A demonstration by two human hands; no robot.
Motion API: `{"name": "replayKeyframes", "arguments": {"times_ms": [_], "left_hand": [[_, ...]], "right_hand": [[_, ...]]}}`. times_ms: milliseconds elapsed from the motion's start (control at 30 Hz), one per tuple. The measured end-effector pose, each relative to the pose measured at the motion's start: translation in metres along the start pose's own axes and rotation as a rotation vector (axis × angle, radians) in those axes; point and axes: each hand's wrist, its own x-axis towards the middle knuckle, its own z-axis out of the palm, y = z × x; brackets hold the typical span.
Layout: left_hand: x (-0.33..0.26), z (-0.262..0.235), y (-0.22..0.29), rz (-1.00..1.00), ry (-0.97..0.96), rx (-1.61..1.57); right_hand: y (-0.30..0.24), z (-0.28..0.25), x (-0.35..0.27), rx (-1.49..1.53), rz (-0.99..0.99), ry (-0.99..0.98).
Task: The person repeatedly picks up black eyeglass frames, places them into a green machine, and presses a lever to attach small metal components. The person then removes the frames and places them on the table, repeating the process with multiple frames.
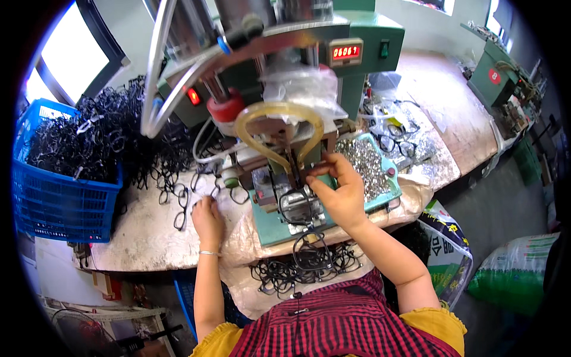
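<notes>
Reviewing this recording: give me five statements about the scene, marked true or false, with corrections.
1. The blue basket stands on the person's left. True.
2. The right hand lies in the person's lap. False: it is at the green machine.
3. The teal tray holds many small shiny pieces. True.
4. The left hand is inside the basket. False: it is at the bench top.
5. The apron is plain white. False: it is checked, red and black.

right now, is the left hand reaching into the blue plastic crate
No, the left hand is at the pale worktable, to the right of the blue plastic crate and apart from it.
</notes>
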Motion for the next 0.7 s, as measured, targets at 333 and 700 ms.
{"name": "replayKeyframes", "arguments": {"times_ms": [333,700], "left_hand": [[0.018,-0.094,0.116,-0.537,0.039,-1.587],[-0.016,-0.112,0.225,-0.739,-1.221,-2.077]], "right_hand": [[-0.026,0.017,-0.006,0.415,0.201,-0.056],[0.053,-0.082,0.004,-1.099,-0.076,0.011]]}}
